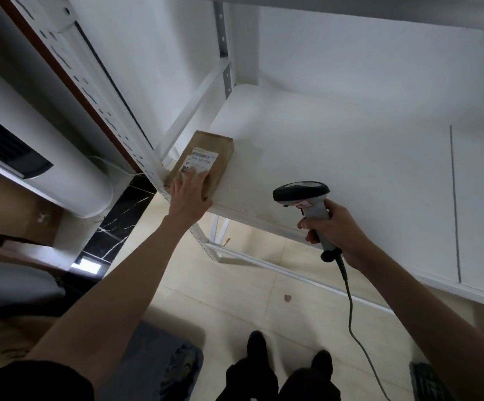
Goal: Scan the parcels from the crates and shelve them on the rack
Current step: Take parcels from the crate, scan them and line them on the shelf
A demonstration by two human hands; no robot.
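Our left hand (190,192) lies flat, fingers straight, on the parcel (203,162), which sits at the shelf's (336,157) left front corner against the rack upright (102,108). Nudged off-line, it could catch that post or tip off the edge. Our right hand (332,231) grips the scanner (307,204), whose trailing cable (350,311) might snag.

Parcel (206,160) label (199,162) — "220-220-080", roughly.

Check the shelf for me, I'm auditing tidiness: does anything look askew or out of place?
Little stands out. The brown parcel lies flat at the shelf's front left corner, label up, left hand on it. A small scrap lies on the floor below.
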